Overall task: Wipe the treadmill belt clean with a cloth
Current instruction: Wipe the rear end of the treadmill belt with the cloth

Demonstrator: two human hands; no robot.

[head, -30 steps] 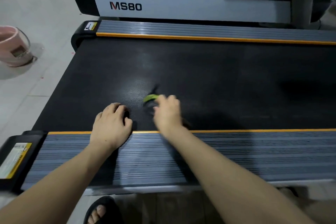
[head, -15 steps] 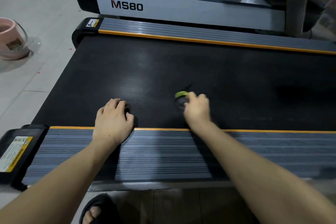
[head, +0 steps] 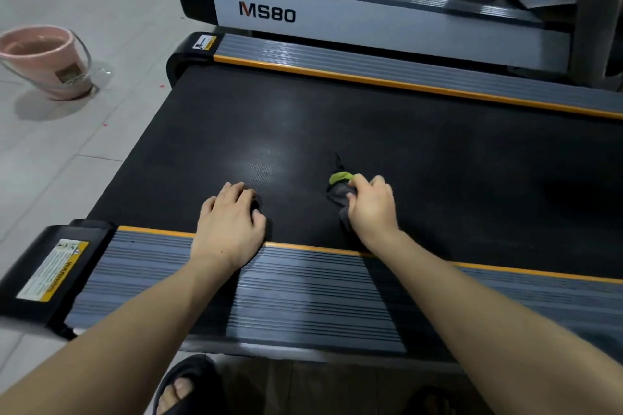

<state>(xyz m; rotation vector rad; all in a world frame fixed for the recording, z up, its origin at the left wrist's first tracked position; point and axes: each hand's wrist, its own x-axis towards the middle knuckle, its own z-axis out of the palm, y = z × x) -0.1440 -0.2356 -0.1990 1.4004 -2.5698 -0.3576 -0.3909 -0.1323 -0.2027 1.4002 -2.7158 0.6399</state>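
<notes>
The black treadmill belt point(head: 387, 131) runs across the middle of the view between two grey ribbed side rails with orange edges. My right hand point(head: 371, 207) grips a small dark grey cloth point(head: 340, 192) with a lime-green patch and holds it down on the belt near the front rail. My left hand point(head: 229, 226) rests palm down across the near edge of the belt and the front rail point(head: 303, 296), fingers bent a little, holding nothing.
A pink bucket point(head: 47, 61) with a wire handle stands on the tiled floor at the left. A second treadmill marked MS80 point(head: 337, 13) sits behind. A grey upright post point(head: 596, 10) rises at the far right. My sandalled foot point(head: 188, 387) is below the rail.
My right hand slid the cloth to the right along the belt, then stayed about there. My left hand has kept its place. The view has shifted slightly.
</notes>
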